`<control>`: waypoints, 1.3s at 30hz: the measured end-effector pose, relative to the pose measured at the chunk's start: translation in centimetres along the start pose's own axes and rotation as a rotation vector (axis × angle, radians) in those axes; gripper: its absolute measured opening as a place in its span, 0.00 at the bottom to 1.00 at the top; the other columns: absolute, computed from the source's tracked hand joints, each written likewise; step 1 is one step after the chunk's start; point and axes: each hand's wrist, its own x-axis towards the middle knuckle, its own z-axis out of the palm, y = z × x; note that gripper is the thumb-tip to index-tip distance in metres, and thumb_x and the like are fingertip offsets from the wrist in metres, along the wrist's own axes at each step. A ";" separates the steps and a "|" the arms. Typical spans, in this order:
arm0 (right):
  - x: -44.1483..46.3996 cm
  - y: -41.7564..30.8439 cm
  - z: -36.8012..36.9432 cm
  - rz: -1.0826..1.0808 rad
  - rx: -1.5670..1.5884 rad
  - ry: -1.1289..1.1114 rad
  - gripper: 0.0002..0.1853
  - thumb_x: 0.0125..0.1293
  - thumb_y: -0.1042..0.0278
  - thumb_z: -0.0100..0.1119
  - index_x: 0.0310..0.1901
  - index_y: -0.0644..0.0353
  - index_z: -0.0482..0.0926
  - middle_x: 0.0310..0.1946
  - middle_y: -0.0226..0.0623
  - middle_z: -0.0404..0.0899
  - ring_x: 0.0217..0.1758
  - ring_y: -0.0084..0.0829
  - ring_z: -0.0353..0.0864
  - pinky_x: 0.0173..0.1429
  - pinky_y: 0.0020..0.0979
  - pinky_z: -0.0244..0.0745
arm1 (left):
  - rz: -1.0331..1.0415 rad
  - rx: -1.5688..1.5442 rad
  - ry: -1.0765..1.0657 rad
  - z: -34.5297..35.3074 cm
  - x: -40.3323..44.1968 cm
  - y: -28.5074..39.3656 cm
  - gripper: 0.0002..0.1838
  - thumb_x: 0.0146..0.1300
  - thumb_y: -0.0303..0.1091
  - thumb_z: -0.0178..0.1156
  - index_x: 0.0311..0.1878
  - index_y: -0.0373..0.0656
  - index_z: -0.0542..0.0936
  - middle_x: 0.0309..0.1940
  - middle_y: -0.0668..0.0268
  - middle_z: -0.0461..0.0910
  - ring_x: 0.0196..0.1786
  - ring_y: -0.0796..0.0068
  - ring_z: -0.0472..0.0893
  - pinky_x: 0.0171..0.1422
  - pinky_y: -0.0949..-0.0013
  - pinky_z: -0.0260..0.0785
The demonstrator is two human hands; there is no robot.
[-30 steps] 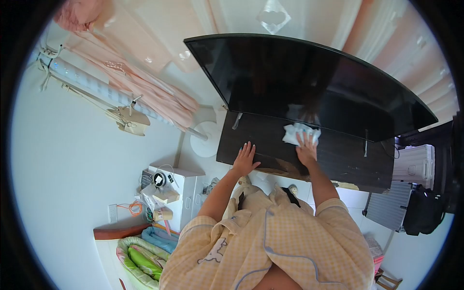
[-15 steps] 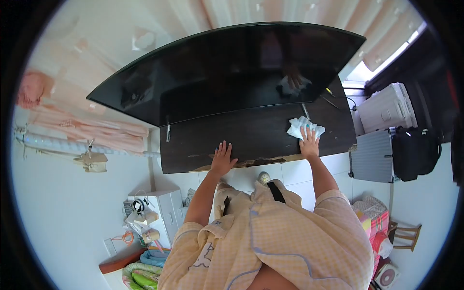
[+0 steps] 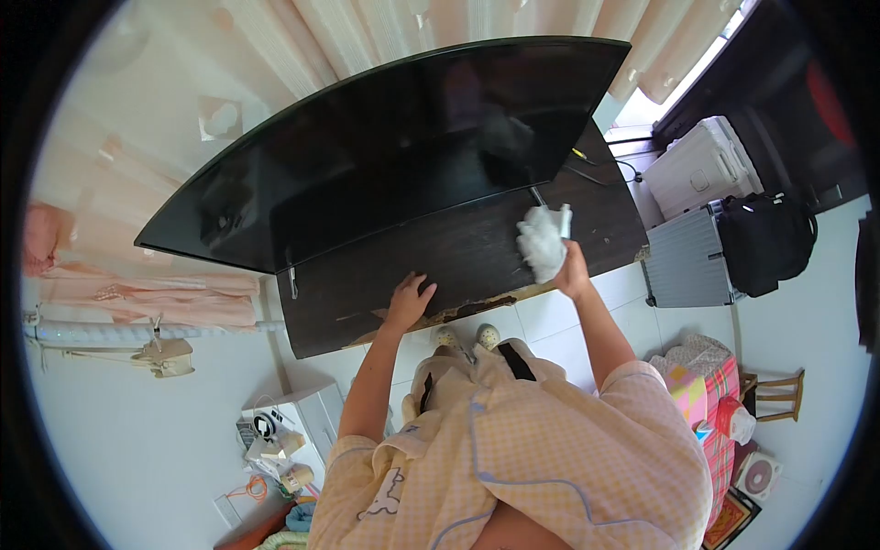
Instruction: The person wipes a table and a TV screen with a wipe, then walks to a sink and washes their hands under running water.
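Apparently mid-wipe, the right hand [image 3: 572,269] clamps the cloth [image 3: 541,246] by the desk's [image 3: 458,243] front edge; another pass needs it flat. Left hand [image 3: 410,302] rests there, thumb apart.

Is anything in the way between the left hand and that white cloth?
Nothing that I can see: just dark tabletop lies between the left hand and the white cloth, which the right hand holds.

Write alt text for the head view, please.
A person's right hand holds a crumpled white cloth or tissue over a dark tabletop; the left hand is near its chipped front edge. A large black screen stands behind.
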 end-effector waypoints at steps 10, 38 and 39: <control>-4.2 2.6 10.4 0.224 -0.012 -0.392 0.26 0.61 0.56 0.41 0.57 0.64 0.62 0.53 0.42 0.67 0.55 0.35 0.69 0.59 0.36 0.62 | 0.134 -1.395 -0.363 -3.1 2.3 6.0 0.19 0.61 0.40 0.51 0.50 0.35 0.70 0.45 0.62 0.74 0.49 0.72 0.72 0.53 0.69 0.63; -1.4 -4.2 9.6 -0.624 -0.978 -0.359 0.33 0.49 0.84 0.52 0.59 0.54 0.58 0.39 0.32 0.69 0.36 0.20 0.69 0.40 0.22 0.66 | 0.573 -0.164 0.778 -4.9 3.8 16.2 0.19 0.48 0.27 0.58 0.46 0.44 0.70 0.43 0.62 0.73 0.43 0.64 0.71 0.49 0.66 0.59; -1.1 -5.0 9.3 -0.630 -1.003 -0.383 0.34 0.48 0.84 0.53 0.60 0.54 0.58 0.39 0.34 0.69 0.37 0.21 0.69 0.40 0.22 0.66 | 0.602 -0.131 0.711 -5.0 3.7 17.9 0.22 0.46 0.30 0.60 0.48 0.44 0.71 0.43 0.63 0.73 0.46 0.61 0.69 0.51 0.62 0.56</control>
